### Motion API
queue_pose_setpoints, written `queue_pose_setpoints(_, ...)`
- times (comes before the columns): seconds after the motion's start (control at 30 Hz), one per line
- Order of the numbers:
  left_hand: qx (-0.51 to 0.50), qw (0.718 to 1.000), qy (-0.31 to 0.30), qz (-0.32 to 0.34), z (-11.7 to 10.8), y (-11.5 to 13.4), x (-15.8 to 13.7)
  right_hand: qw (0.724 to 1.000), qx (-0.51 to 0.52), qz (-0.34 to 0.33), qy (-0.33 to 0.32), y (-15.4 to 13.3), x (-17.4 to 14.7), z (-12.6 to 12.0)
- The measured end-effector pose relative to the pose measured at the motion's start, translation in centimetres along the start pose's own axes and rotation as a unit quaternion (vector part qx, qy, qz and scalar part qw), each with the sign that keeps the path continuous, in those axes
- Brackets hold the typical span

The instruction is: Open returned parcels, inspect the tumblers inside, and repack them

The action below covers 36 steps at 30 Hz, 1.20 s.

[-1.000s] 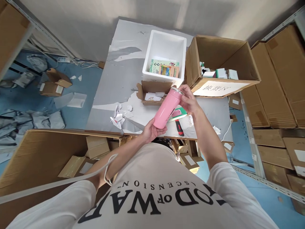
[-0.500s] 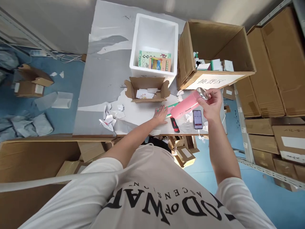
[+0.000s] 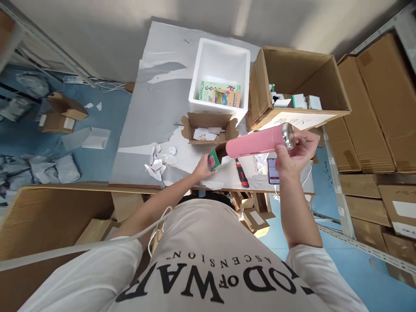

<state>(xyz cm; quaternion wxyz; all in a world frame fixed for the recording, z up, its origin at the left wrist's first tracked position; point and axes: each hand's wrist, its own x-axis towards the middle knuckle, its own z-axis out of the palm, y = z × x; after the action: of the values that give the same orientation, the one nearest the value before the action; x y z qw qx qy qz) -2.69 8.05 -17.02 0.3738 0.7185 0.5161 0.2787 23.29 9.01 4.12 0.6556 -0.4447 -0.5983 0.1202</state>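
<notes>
My right hand (image 3: pixel 294 149) grips a pink thermos flask (image 3: pixel 256 141) by its shiny metal end, holding it nearly level above the table. The flask's other end reaches the mouth of a small green box (image 3: pixel 213 160); whether it is inside cannot be made out. My left hand (image 3: pixel 203 168) is closed around that box near the table's front edge. On the table below the flask lie a red and black utility knife (image 3: pixel 241 174) and a phone (image 3: pixel 273 170) with its screen lit.
An open small carton (image 3: pixel 211 117) with papers stands behind the green box. Farther back are a white foam box (image 3: pixel 219 56) holding flat printed packs and a large cardboard box (image 3: pixel 302 71) with small boxes. Crumpled paper (image 3: pixel 156 164) lies left on the table (image 3: pixel 143 117).
My left hand was flat on the table by the green box and now holds it raised with its opening toward the flask. The flask has swung from tilted to nearly level.
</notes>
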Motion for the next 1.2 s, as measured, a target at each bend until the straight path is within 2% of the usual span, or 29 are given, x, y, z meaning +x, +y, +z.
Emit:
queue_pose_setpoints(0.1,-0.007,1.000,0.028,-0.013,-1.6,-1.9,-2.1,0.998,0.027,0.000,-0.059,-1.5,-1.6,3.4)
queue_pose_setpoints(0.2,-0.011,0.999,0.039,0.004,-2.6,-3.2,-3.5,0.990,0.044,0.018,-0.135,-2.3,-3.2,6.5)
queue_pose_setpoints(0.33,-0.021,0.999,0.039,0.013,-3.8,-4.1,-4.7,0.980,0.055,0.019,-0.192,-2.9,-4.4,8.7)
queue_pose_setpoints(0.5,-0.044,0.998,0.001,0.044,-4.4,-4.6,-5.6,0.975,0.031,-0.039,-0.218,-3.7,-5.5,8.8)
queue_pose_setpoints(0.63,-0.051,0.998,-0.029,0.033,-4.4,-4.9,-5.7,0.965,0.027,-0.116,-0.233,-4.7,-7.0,8.6)
queue_pose_setpoints(0.8,-0.045,0.997,-0.053,0.030,-4.6,-5.4,-5.3,0.954,0.026,-0.165,-0.250,-5.7,-9.2,8.5)
queue_pose_setpoints(0.87,-0.037,0.997,-0.063,0.038,-4.7,-5.7,-5.1,0.955,0.025,-0.142,-0.258,-5.7,-9.6,8.1)
queue_pose_setpoints(0.97,-0.030,0.997,-0.057,0.047,-4.6,-6.3,-5.0,0.970,0.007,-0.059,-0.237,-5.4,-9.6,7.3)
queue_pose_setpoints(1.07,-0.029,0.994,-0.084,0.067,-4.4,-6.7,-4.8,0.968,-0.028,-0.002,-0.249,-5.3,-9.5,6.8)
queue_pose_setpoints(1.2,-0.031,0.994,-0.089,0.063,-4.2,-7.0,-4.5,0.955,-0.046,-0.009,-0.294,-5.5,-9.8,7.3)
